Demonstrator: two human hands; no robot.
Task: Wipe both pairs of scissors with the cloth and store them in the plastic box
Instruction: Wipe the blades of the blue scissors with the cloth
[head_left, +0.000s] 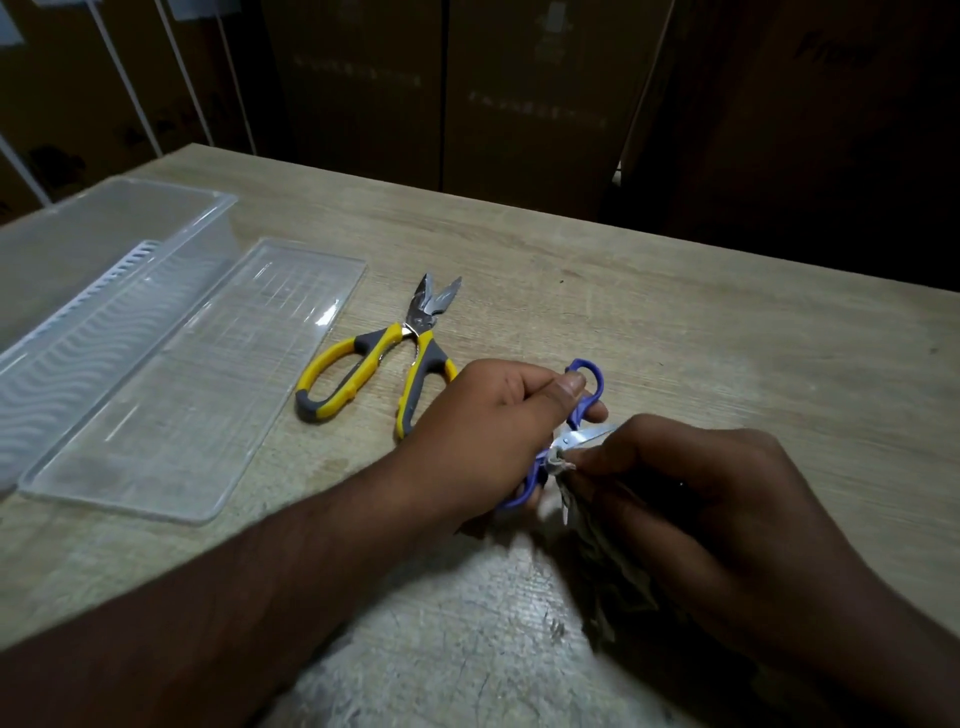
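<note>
R hand (691, 499) nearest: fingers curled round bunched cloth (597, 545), pinching it vs blade by pivot, prob so cloth rubs metal.
L hand (488, 431) clamped on purple scissors (584, 410) handles, thumb on top; holds pair above table (675, 312), blade exposed for wiping.
Yellow scissors (379, 369) flat on table just beyond, blades slightly apart, untouched; next to wipe, I'd judge.
Lid (171, 395) off, lying beside plastic box (78, 270) far L; box open, ready to receive.

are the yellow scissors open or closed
Open. The yellow scissors lie flat on the table, untouched, their blade tips spread in a V and handles splayed apart.
</note>
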